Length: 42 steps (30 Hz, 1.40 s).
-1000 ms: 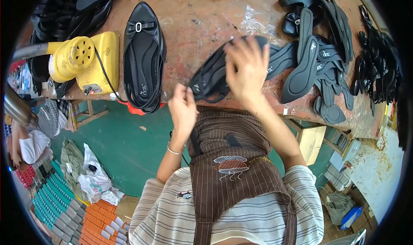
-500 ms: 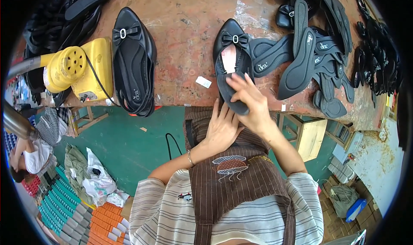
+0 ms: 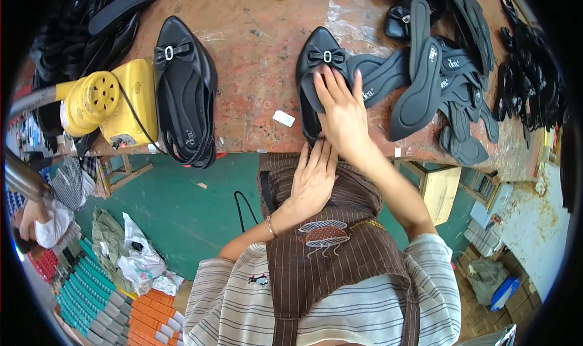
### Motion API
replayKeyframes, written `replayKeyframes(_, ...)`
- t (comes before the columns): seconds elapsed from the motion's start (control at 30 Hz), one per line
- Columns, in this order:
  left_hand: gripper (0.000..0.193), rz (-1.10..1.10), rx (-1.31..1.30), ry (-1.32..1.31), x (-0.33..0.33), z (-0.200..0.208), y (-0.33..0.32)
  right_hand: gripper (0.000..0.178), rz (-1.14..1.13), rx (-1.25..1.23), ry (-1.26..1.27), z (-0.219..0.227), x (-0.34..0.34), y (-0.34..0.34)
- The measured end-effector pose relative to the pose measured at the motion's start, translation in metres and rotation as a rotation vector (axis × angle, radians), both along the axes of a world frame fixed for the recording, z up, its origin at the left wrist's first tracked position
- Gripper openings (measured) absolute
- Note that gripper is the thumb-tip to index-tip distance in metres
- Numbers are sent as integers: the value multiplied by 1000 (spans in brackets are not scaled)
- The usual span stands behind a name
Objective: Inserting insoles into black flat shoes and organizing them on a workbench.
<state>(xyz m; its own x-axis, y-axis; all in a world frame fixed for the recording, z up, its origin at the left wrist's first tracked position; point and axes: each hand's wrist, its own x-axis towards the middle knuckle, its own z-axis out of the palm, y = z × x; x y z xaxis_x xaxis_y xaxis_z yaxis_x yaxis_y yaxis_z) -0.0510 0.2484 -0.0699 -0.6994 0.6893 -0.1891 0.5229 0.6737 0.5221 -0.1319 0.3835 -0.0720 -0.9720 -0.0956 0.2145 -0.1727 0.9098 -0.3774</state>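
A black, pointed-toe shoe with 1 bow and an oval silvery buckle (image 3: 317,46) stood upright on the table (image 3: 246,97), heel nearest its edge; a dark grey, flexible insole (image 3: 311,95) lay partly hidden at its opening.

The right forearm (image 3: 398,191) slants far and leftward, the right hand (image 3: 345,118) palm down, fingers stretched out. Nearer and slightly left, the left hand (image 3: 314,179) shows its back, fingers extended far; the left forearm (image 3: 252,238) angles rightward.

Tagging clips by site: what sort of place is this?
Probably a shoemaking workshop: loose black insoles piled on a scuffed workbench, bow-fronted black shoes, and the right hand at one shoe's opening.
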Motion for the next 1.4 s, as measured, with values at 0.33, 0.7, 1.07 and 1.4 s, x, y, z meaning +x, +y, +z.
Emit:
replayKeyframes(0.33, 56, 11, 4, 93, 0, -2, 0, 38, -109, 81, -80, 0, -22, -16)
replayKeyframes(0.7, 46, 47, 109, 146, -3, 0, 0, 55, -90, 46, -261, 11, -31, -18)
replayKeyframes(1.07, 60, 10, 6, -24, 1, -13, -2, 37, -48, 329, 177, -23, -24, -25)
replayKeyframes(1.4, 40, 137, 266, 33, -27, 27, -16, 28, 56, -322, -8, 6, -22, 18)
